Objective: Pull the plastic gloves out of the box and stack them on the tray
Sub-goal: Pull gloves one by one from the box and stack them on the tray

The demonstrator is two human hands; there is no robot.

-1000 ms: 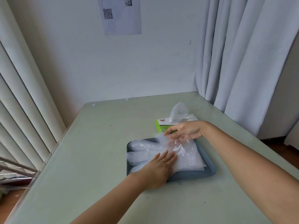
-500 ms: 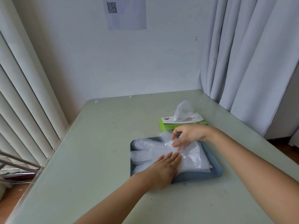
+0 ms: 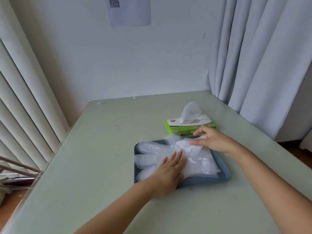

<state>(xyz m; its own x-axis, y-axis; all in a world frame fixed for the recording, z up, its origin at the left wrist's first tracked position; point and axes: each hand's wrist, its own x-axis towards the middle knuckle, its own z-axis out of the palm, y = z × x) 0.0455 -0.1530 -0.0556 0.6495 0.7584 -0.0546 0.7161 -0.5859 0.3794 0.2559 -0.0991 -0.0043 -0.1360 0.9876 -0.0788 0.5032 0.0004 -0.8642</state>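
On the tray (image 3: pixel 225 177), gloves (image 3: pixel 200 160) under flat left hand (image 3: pixel 168 173), right hand (image 3: pixel 214 141) touching their far edge, grasp unclear.

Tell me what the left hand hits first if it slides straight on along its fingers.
Probably the rumpled top glove just ahead of the left hand, then the right hand; depth is unclear.

The tray (image 3: pixel 224 176) is blue-grey, smooth and dull, like plastic. The gloves (image 3: pixel 199 159) on it are thin, see-through plastic, crinkly and a bit shiny. The box (image 3: pixel 190 129) looks like green cardboard with a smooth printed skin. One more filmy glove (image 3: pixel 190 113) sticks up from it. The table (image 3: pixel 101 166) top is pale green and smooth, with a soft shine. The curtains (image 3: pixel 261 65) are soft cloth. A paper sheet (image 3: pixel 130 12) is on the matt wall (image 3: pixel 101 56).
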